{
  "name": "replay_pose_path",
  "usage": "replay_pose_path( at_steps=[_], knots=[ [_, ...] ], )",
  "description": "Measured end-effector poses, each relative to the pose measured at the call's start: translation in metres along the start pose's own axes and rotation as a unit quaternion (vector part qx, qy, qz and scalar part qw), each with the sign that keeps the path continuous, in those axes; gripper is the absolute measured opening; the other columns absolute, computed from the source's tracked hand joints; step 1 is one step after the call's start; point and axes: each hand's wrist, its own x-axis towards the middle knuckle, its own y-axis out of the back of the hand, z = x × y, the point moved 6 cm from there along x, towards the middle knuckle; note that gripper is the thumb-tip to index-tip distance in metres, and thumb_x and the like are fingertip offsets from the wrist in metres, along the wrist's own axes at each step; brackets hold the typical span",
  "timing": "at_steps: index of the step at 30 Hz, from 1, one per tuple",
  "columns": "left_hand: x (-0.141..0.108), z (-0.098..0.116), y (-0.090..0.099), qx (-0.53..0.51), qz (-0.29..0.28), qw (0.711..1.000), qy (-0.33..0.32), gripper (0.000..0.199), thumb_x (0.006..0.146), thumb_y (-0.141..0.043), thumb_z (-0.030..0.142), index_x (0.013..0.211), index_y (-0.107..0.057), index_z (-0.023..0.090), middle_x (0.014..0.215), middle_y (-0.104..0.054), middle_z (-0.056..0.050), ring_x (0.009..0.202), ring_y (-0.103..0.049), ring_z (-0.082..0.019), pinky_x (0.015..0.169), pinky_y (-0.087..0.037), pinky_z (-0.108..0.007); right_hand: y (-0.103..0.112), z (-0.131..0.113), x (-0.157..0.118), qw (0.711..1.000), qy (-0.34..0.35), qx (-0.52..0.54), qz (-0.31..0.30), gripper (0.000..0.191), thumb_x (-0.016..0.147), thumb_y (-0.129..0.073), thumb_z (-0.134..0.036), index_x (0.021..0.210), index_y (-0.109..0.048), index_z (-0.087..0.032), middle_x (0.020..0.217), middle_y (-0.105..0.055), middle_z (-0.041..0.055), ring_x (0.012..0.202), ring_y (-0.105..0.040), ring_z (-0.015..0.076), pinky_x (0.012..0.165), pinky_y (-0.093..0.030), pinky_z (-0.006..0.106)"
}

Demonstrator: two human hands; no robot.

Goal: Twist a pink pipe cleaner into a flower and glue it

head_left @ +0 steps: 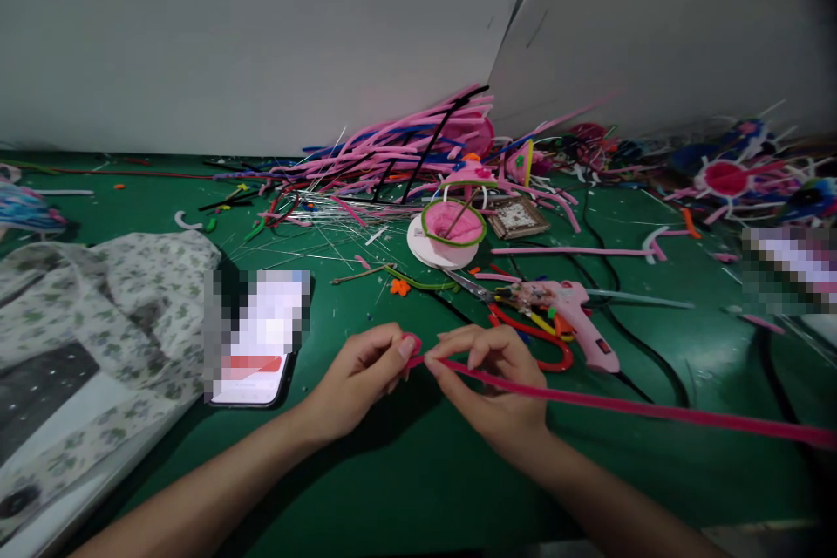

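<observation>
A long pink pipe cleaner (628, 406) runs from my fingers off to the right edge of the view. My left hand (357, 382) pinches its curled end, a small loop (411, 343) partly hidden by the fingertips. My right hand (490, 384) grips the stem just beside that loop, between thumb and fingers. Both hands are over a green work mat (418, 488). Nearest my right hand lie red-handled scissors (533, 338) and a pink hot glue gun (570, 318).
A heap of pink and black pipe cleaners (398, 148) lies against a white wall. In front stand a white disc with a green ring (451, 231) and a small frame (518, 218). A phone (258, 340) and floral cloth (98, 323) lie left; black cable (628, 340) and craft pieces (725, 179) lie right.
</observation>
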Motion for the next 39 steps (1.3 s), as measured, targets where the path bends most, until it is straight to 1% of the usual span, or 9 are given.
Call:
replay_pose_path(
  at_steps=[3,6,8,14,19,26,32,36,39],
  knots=[
    [-0.001,0.002,0.0,0.017,-0.005,1.0,-0.018,0.041,0.09,-0.045,0.047,0.062,-0.044,0.017,0.055,-0.038,0.006,0.048,-0.029,-0.006,0.043,-0.022,-0.02,0.001,0.0,0.0,1.0,0.001,-0.002,0.019,0.033,0.071,-0.067,-0.005,0.075,-0.041,-0.025,0.07,-0.07,-0.0004,0.075,-0.069,0.0196,0.076,-0.056,0.04],
    [-0.002,0.003,-0.001,0.035,-0.007,0.999,-0.021,0.043,0.089,-0.046,0.05,0.061,-0.045,0.017,0.053,-0.038,0.006,0.047,-0.03,-0.006,0.043,-0.022,-0.02,0.002,-0.001,0.0,0.999,0.015,-0.003,0.03,0.035,0.071,-0.067,-0.005,0.075,-0.039,-0.025,0.068,-0.069,-0.001,0.071,-0.069,0.0188,0.076,-0.056,0.041],
    [-0.002,0.003,-0.002,0.038,-0.002,0.999,-0.015,0.044,0.088,-0.046,0.052,0.061,-0.045,0.017,0.052,-0.039,0.006,0.046,-0.03,-0.006,0.043,-0.022,-0.02,0.002,-0.002,0.0,0.999,0.022,-0.003,0.024,0.034,0.072,-0.066,-0.005,0.075,-0.038,-0.026,0.068,-0.069,-0.0012,0.069,-0.068,0.0179,0.076,-0.056,0.041],
    [-0.001,-0.003,-0.005,0.001,0.003,1.0,0.02,0.04,0.088,-0.045,0.051,0.065,-0.045,0.018,0.05,-0.04,0.007,0.042,-0.033,-0.006,0.041,-0.025,-0.019,0.0,-0.002,-0.001,0.999,0.048,0.003,0.004,0.034,0.071,-0.065,-0.003,0.079,-0.042,-0.026,0.073,-0.069,-0.0015,0.074,-0.068,0.0183,0.077,-0.056,0.042],
    [0.0,-0.003,-0.005,-0.006,0.005,1.0,0.015,0.038,0.089,-0.045,0.048,0.066,-0.045,0.018,0.05,-0.04,0.007,0.042,-0.033,-0.005,0.04,-0.025,-0.018,0.001,-0.002,-0.001,0.998,0.063,0.004,0.009,0.035,0.069,-0.067,-0.001,0.078,-0.044,-0.026,0.074,-0.07,-0.0019,0.071,-0.068,0.0178,0.078,-0.055,0.041],
    [-0.001,-0.004,-0.006,-0.008,0.005,1.0,0.012,0.037,0.09,-0.045,0.046,0.066,-0.046,0.017,0.05,-0.041,0.007,0.042,-0.033,-0.005,0.04,-0.025,-0.018,0.0,-0.002,-0.001,0.998,0.057,0.003,-0.001,0.034,0.069,-0.067,0.0,0.075,-0.044,-0.025,0.072,-0.07,-0.0016,0.071,-0.067,0.0179,0.077,-0.055,0.04],
    [-0.002,-0.007,-0.01,-0.01,-0.006,1.0,0.009,0.038,0.09,-0.045,0.048,0.067,-0.046,0.017,0.05,-0.041,0.007,0.042,-0.034,-0.005,0.04,-0.026,-0.017,0.002,-0.002,-0.003,0.998,0.05,-0.013,0.023,0.034,0.067,-0.068,-0.002,0.072,-0.044,-0.025,0.07,-0.071,-0.002,0.073,-0.068,0.0198,0.075,-0.056,0.04],
    [-0.001,-0.008,-0.013,-0.027,-0.006,1.0,0.012,0.038,0.09,-0.044,0.048,0.068,-0.046,0.017,0.052,-0.042,0.007,0.043,-0.035,-0.004,0.04,-0.026,-0.017,0.001,-0.004,-0.004,0.997,0.072,-0.002,0.035,0.034,0.067,-0.067,0.0,0.069,-0.044,-0.024,0.069,-0.07,-0.0016,0.065,-0.066,0.017,0.071,-0.057,0.038],
    [-0.001,-0.008,-0.015,-0.047,-0.017,0.998,0.029,0.036,0.091,-0.043,0.046,0.072,-0.048,0.016,0.056,-0.045,0.006,0.044,-0.038,-0.004,0.041,-0.027,-0.016,0.0,-0.005,-0.004,0.995,0.087,-0.003,0.043,0.034,0.066,-0.067,0.002,0.069,-0.045,-0.023,0.07,-0.07,-0.0006,0.064,-0.066,0.0165,0.07,-0.058,0.037]
  ],
)
